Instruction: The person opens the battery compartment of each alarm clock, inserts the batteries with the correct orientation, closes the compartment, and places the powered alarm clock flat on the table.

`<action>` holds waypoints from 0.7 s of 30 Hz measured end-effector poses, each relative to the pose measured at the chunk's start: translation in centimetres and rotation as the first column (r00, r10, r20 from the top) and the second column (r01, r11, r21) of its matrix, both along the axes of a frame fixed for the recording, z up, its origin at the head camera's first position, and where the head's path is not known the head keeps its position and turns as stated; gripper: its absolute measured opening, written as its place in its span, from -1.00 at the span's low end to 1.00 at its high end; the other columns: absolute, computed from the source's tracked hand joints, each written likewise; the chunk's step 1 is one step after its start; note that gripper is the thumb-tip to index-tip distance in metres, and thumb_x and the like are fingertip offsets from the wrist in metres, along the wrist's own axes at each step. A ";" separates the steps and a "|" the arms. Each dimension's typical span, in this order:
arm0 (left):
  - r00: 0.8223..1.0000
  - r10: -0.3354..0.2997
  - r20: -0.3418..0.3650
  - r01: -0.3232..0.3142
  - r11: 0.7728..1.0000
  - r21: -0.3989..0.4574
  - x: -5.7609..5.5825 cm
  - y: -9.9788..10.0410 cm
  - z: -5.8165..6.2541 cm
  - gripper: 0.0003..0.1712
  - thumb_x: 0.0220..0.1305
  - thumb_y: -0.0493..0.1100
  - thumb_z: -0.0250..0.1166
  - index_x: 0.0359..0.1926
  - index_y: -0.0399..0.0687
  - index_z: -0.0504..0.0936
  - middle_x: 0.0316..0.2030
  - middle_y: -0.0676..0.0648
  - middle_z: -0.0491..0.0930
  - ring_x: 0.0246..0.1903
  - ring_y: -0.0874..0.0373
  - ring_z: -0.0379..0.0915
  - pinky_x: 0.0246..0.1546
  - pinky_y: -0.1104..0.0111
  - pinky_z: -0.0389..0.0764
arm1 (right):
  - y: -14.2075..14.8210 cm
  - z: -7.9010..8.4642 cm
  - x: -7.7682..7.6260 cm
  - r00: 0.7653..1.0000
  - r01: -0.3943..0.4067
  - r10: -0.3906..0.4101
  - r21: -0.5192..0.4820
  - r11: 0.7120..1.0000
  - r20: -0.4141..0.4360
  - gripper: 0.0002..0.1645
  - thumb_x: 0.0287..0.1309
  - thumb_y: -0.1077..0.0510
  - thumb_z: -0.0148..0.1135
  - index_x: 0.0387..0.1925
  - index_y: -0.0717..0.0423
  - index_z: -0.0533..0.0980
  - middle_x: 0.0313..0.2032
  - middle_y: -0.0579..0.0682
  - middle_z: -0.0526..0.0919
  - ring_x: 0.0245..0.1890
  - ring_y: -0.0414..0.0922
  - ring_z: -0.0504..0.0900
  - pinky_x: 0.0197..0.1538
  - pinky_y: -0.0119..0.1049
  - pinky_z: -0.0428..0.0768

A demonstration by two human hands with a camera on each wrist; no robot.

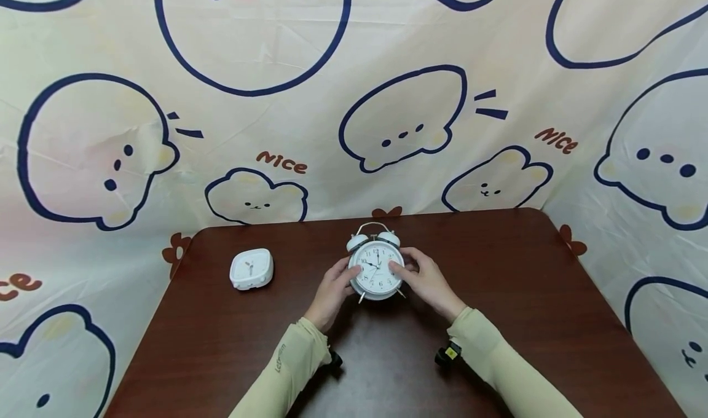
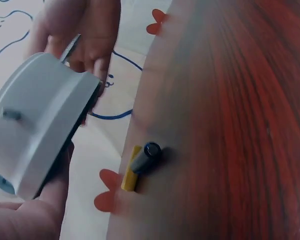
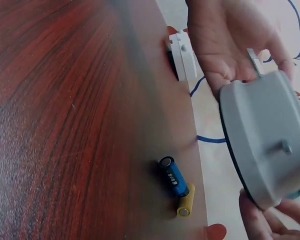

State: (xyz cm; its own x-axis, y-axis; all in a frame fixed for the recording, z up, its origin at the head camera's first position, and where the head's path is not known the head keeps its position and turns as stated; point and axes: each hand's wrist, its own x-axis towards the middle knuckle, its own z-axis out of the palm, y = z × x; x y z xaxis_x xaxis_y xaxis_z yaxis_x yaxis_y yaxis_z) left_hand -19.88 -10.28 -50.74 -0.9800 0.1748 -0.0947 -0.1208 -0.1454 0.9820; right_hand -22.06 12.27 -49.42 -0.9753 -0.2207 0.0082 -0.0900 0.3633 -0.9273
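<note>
- Head: white twin-bell clock (image 1: 378, 283) sits between the two hands, over the brown table (image 1: 470, 246), dial facing up toward the wearer, likely kept that way to read the hands
- Left hand (image 1: 334, 287) pinches the clock's left side, thumb on the front, fingers going behind; right hand (image 1: 428, 276) mirrors it on the right side. Two-sided hold probably keeps it level and shares the weight
- Square white clock (image 1: 251, 269) lies well apart to the twin-bell clock's left, neither hand on it, presumably parked out of the way
- Left wrist: underside and a metal foot (image 2: 71, 48) of the clock show, so it looks held clear of the table; blue battery (image 2: 146, 159) and yellow battery (image 2: 132, 170) lie beyond the clock, near the table's far edge, which likely explains why the head view misses them
- Right wrist: same two-handed pinch on the clock; batteries overlap in view, can't tell if touching
</note>
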 end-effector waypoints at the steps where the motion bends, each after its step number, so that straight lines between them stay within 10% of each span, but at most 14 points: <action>1: 1.000 0.002 0.010 -0.002 1.000 0.021 -0.1 -0.1 -0.1 -0.38 0.55 -0.08 0.12 0.45 -0.36 0.30 0.13 -0.23 0.56 -0.08 0.25 0.60 0.00 0.39 0.63 | 0.0 0.0 0.0 1.000 -0.015 0.015 -0.009 1.000 0.001 -0.39 0.38 0.02 0.35 0.32 0.23 0.46 0.04 0.18 0.65 -0.06 -0.05 0.66 -0.06 -0.40 0.60; 21: 0.988 -0.142 0.057 0.121 0.952 0.282 -0.8 -0.8 -1.6 -0.24 0.70 0.14 -0.26 0.65 -0.18 -0.16 0.60 -0.20 -0.05 0.56 0.08 -0.16 0.53 0.26 -0.03 | -0.1 1.0 0.7 0.987 -0.134 0.112 -0.203 0.970 -0.119 -0.15 0.06 0.26 0.59 0.39 0.12 0.44 0.20 0.18 0.57 0.07 -0.03 0.67 0.12 -0.36 0.67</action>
